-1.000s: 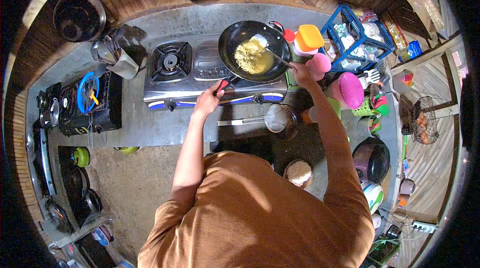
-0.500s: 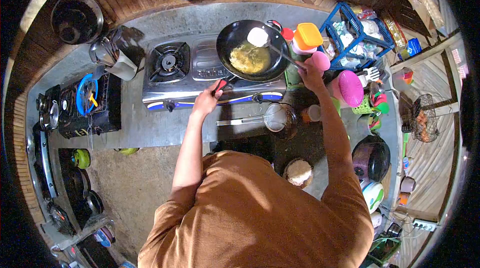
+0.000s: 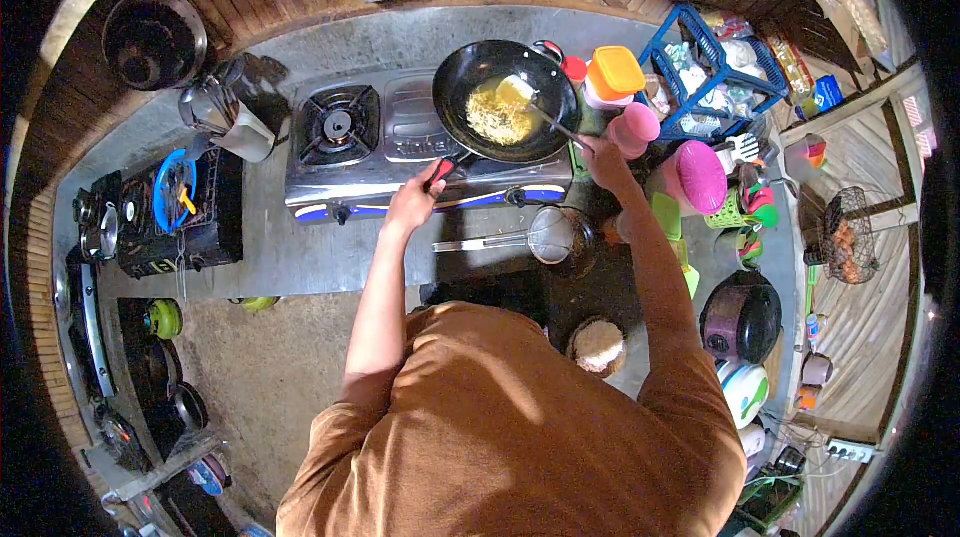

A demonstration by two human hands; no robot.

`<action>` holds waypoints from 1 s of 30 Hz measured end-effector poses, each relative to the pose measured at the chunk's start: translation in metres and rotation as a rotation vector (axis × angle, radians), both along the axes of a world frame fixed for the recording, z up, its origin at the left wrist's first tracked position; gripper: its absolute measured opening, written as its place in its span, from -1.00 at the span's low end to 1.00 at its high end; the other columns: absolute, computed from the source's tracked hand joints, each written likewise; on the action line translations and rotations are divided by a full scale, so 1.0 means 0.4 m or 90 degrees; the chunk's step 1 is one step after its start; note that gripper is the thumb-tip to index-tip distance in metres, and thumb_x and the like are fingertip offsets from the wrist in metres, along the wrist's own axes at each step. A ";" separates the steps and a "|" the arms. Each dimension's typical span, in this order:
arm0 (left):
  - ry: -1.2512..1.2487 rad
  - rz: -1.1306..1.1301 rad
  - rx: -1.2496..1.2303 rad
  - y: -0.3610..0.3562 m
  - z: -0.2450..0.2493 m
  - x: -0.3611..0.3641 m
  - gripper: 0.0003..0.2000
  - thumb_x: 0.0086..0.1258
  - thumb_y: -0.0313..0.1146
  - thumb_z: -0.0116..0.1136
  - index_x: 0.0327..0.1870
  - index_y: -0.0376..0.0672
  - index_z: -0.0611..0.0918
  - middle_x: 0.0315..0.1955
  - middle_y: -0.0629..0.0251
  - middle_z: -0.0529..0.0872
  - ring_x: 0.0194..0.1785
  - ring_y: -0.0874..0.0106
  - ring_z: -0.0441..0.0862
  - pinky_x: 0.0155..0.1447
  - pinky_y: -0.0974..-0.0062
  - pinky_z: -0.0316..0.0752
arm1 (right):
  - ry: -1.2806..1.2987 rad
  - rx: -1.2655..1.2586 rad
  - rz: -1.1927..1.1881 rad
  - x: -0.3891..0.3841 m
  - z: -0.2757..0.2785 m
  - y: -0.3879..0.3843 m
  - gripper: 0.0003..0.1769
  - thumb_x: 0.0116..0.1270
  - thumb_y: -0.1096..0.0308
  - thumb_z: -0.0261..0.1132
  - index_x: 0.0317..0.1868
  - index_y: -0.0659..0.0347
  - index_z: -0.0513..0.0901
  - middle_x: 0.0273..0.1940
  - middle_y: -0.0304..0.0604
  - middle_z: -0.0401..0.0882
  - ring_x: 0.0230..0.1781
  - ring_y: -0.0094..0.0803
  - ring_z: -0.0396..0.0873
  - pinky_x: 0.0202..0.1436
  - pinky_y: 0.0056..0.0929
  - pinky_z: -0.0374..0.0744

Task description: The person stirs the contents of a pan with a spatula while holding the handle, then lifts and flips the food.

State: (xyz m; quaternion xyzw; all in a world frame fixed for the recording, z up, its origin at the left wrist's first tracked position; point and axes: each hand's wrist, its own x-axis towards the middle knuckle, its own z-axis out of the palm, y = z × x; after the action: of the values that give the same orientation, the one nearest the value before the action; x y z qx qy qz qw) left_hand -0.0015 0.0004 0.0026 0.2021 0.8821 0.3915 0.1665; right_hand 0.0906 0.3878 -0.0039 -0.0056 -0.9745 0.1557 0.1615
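A black wok (image 3: 470, 67) rests over the right side of the silver two-burner stove (image 3: 375, 169). My left hand (image 3: 412, 202) is closed round its red and black handle (image 3: 440, 173). In the wok, a yellowish, shredded-looking food (image 3: 495, 119) lies in shiny liquid. My right hand (image 3: 603, 162) grips the thin dark handle of a spatula (image 3: 550, 119), whose head is down in the wok at the food's upper right edge.
Beside the wok stand an orange-lidded container (image 3: 616, 71), pink containers (image 3: 700, 179) and a blue crate (image 3: 735, 67). A strainer (image 3: 549, 235) lies before the stove. The left burner (image 3: 339, 124) holds no pan. A utensil holder (image 3: 247, 135) stands left.
The spatula head has come down from above the food into the wok's contents. My right hand has shifted slightly left and down. The food sits slightly farther right; my left hand keeps its hold.
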 end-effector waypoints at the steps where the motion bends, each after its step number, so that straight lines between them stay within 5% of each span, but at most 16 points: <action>1: -0.012 0.006 -0.011 0.002 0.006 0.003 -0.52 0.38 -0.06 0.05 0.34 0.27 0.35 0.04 0.04 0.60 0.13 0.03 0.52 0.16 0.19 0.43 | -0.007 -0.096 0.035 -0.003 -0.002 0.002 -0.69 0.25 0.39 0.11 -0.02 0.25 0.60 -0.32 0.03 0.63 -0.31 -0.02 0.58 -0.14 -0.08 0.51; 5: -0.016 0.006 -0.013 0.002 -0.007 -0.002 -0.52 0.38 -0.07 0.05 0.34 0.27 0.35 0.03 0.03 0.60 0.11 0.03 0.53 0.15 0.19 0.44 | -0.059 -0.103 0.022 0.014 0.070 -0.022 -0.68 0.28 0.38 0.11 0.02 0.23 0.58 -0.30 0.09 0.63 -0.29 -0.03 0.59 -0.11 -0.08 0.52; 17: -0.007 0.014 0.000 0.002 -0.004 0.002 -0.53 0.37 -0.09 0.06 0.31 0.22 0.39 0.03 0.06 0.60 0.11 0.04 0.53 0.13 0.20 0.45 | 0.052 0.253 -0.113 0.009 0.023 -0.030 -0.52 0.11 0.56 0.09 0.11 0.37 0.48 -0.28 0.19 0.53 -0.19 0.06 0.52 -0.13 -0.09 0.49; 20: -0.064 0.004 -0.012 0.002 0.016 0.003 -0.52 0.40 -0.03 0.03 0.34 0.20 0.36 0.16 0.10 0.53 0.25 0.10 0.44 0.28 0.28 0.35 | 0.146 0.240 -0.106 0.020 -0.023 -0.049 -0.70 0.22 0.49 0.06 -0.05 0.40 0.54 -0.34 0.16 0.54 -0.31 0.15 0.50 -0.16 -0.02 0.49; 22: -0.035 0.010 0.001 0.003 0.008 0.006 -0.53 0.39 -0.06 0.04 0.32 0.20 0.39 0.10 0.08 0.56 0.18 0.07 0.49 0.21 0.26 0.40 | -0.187 0.073 -0.173 0.041 -0.004 -0.099 -0.65 0.23 0.49 0.06 0.01 0.34 0.58 -0.23 0.27 0.59 -0.16 0.08 0.58 -0.05 -0.13 0.50; 23: -0.005 0.016 0.014 0.003 0.003 0.008 -0.55 0.38 -0.09 0.06 0.30 0.21 0.41 0.04 0.06 0.60 0.10 0.04 0.53 0.13 0.23 0.45 | -0.188 0.073 -0.172 0.051 0.013 -0.123 -0.65 0.23 0.49 0.06 0.01 0.34 0.58 -0.23 0.27 0.59 -0.16 0.08 0.58 -0.05 -0.13 0.50; 25: -0.007 0.019 0.008 0.004 0.004 0.012 -0.54 0.37 -0.10 0.06 0.30 0.21 0.40 0.04 0.06 0.59 0.10 0.04 0.53 0.13 0.23 0.45 | -0.140 -0.182 -0.175 0.070 0.045 -0.171 -0.70 0.26 0.39 0.14 -0.05 0.35 0.62 -0.17 0.19 0.63 -0.15 0.09 0.59 -0.02 -0.09 0.52; 30: -0.023 0.015 -0.007 0.004 0.006 0.007 -0.54 0.38 -0.09 0.06 0.31 0.21 0.39 0.06 0.07 0.58 0.12 0.06 0.53 0.14 0.23 0.44 | -0.034 -0.264 -0.157 0.111 0.057 -0.238 -0.67 0.27 0.41 0.15 0.03 0.29 0.59 -0.07 0.18 0.59 -0.07 0.05 0.59 0.05 -0.17 0.53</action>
State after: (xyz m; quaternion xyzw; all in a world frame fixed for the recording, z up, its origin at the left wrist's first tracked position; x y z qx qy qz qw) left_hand 0.0011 0.0021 0.0048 0.1834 0.8834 0.3923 0.1791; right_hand 0.1351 0.2927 0.0187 -0.1616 -0.9175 0.3316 0.1488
